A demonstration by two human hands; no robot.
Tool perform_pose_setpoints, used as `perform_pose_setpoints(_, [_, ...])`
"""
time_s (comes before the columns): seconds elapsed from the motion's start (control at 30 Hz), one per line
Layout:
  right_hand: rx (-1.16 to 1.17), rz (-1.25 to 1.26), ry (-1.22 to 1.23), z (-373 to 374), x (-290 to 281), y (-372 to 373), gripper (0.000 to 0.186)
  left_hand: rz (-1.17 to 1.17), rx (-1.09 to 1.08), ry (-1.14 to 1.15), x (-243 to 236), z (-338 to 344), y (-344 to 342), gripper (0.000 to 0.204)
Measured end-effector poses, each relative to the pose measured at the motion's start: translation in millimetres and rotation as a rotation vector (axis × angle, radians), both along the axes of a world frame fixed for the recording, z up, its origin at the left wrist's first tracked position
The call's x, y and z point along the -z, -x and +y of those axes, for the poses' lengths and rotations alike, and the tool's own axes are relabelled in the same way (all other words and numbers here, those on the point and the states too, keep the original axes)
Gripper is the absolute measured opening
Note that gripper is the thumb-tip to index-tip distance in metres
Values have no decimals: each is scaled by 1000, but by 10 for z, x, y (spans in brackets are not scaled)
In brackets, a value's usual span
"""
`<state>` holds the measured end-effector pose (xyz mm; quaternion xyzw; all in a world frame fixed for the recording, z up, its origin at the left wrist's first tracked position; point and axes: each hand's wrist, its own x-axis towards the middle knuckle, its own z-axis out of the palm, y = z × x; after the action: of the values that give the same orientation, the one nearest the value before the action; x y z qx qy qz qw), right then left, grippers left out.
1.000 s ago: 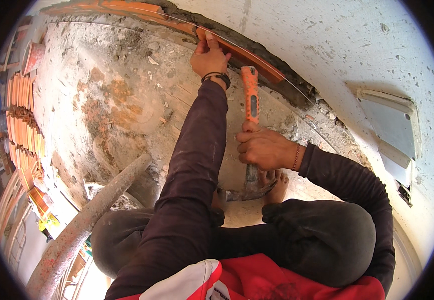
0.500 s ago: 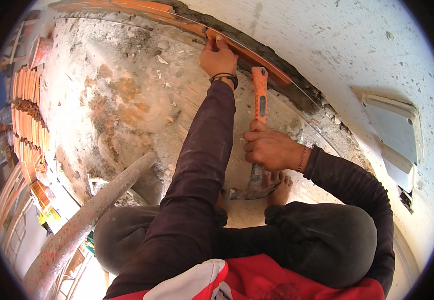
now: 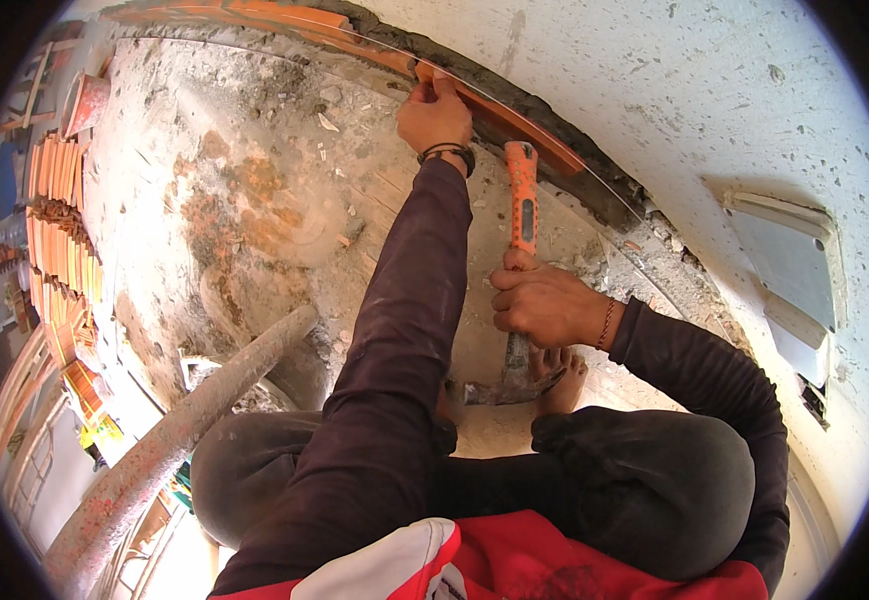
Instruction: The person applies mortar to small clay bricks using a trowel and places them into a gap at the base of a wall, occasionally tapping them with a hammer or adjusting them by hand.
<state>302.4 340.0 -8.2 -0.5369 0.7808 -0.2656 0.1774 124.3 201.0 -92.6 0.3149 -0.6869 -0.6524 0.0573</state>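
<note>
My left hand (image 3: 435,122) reaches forward to the base of the wall, its fingertips closed on the near end of a long orange tile (image 3: 529,133). The tile lies on edge in a bed of grey mortar (image 3: 609,200), under a taut white string. In my right hand (image 3: 550,303) is a claw hammer (image 3: 522,190), gripped around its lower shaft. Its orange handle points away from me, toward the tile, and the handle's end is just short of it. The metal head hangs down near my bare feet.
More orange tiles (image 3: 289,15) run along the wall at the far left. Tile stacks (image 3: 57,240) stand at left, near a reddish bucket (image 3: 86,105). A dirty round pole (image 3: 184,430) slants up from the lower left. A white wall (image 3: 654,90) with a grey panel (image 3: 789,255) rises at right.
My right hand and the hammer have dropped slightly toward me, so the handle's end is a little farther from the tile. My left hand stays on the tile.
</note>
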Motion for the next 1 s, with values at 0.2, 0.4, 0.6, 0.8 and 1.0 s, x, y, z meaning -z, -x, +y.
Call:
perform_pose_setpoints(0.2, [-5, 9, -52, 13, -45, 44, 9, -7, -8, 84, 84, 24, 18, 37])
perform_pose_setpoints(0.4, [-4, 13, -32, 16, -26, 33, 9, -1, 13, 108, 92, 18, 12, 38])
perform_pose_setpoints(0.6, [-1, -3, -45, 43, -42, 29, 9, 17, 33, 32, 42, 8, 21, 28])
perform_pose_setpoints(0.8, [25, -2, -29, 56, -19, 3, 7, 5, 32, -59, -92, 35, -11, 26])
perform_pose_setpoints(1.0, [20, 5, -16, 53, 0, -4, 7, 9, -1, -84, -68, 36, -15, 32])
